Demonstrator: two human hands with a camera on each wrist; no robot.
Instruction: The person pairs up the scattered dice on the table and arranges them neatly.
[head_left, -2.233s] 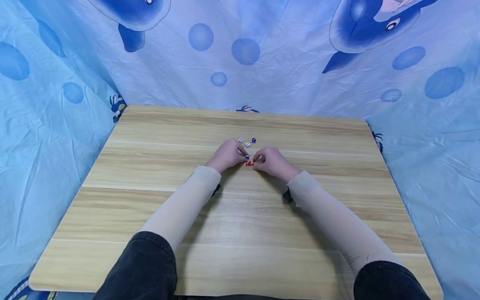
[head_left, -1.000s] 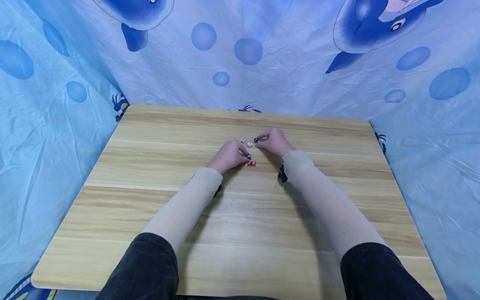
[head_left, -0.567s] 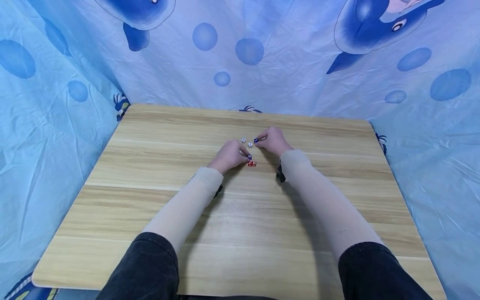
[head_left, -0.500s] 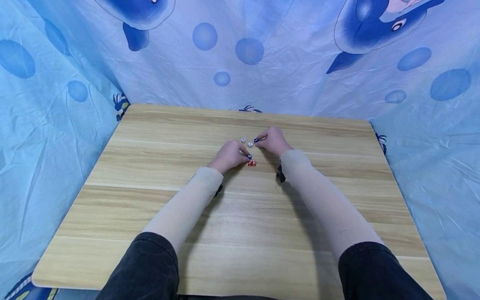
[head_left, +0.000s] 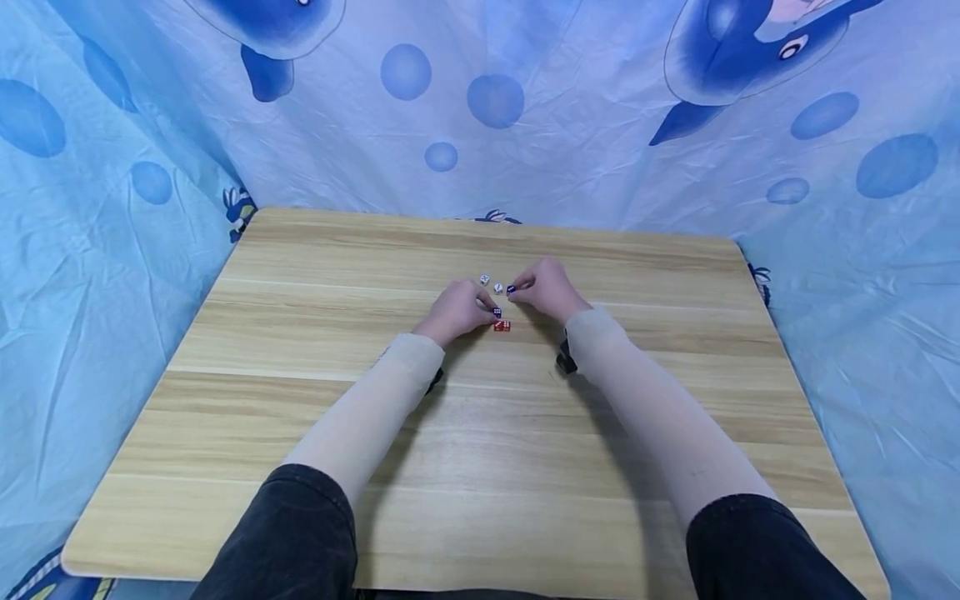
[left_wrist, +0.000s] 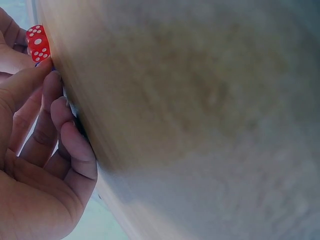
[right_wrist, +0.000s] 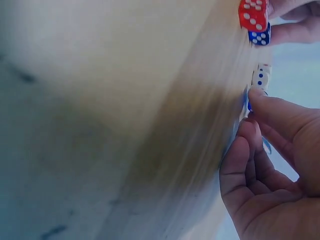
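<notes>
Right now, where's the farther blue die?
In the head view, the blue die is pinched by the right hand, just right of the nearer white die.

Place: closed in like a tent; you can't tell what kind of room.
Bench (head_left: 465,475): wood, in front of you.
Cloth (head_left: 585,187): blue, on three sides, with sea animals (head_left: 738,62) and bubbles (head_left: 496,102).
</notes>
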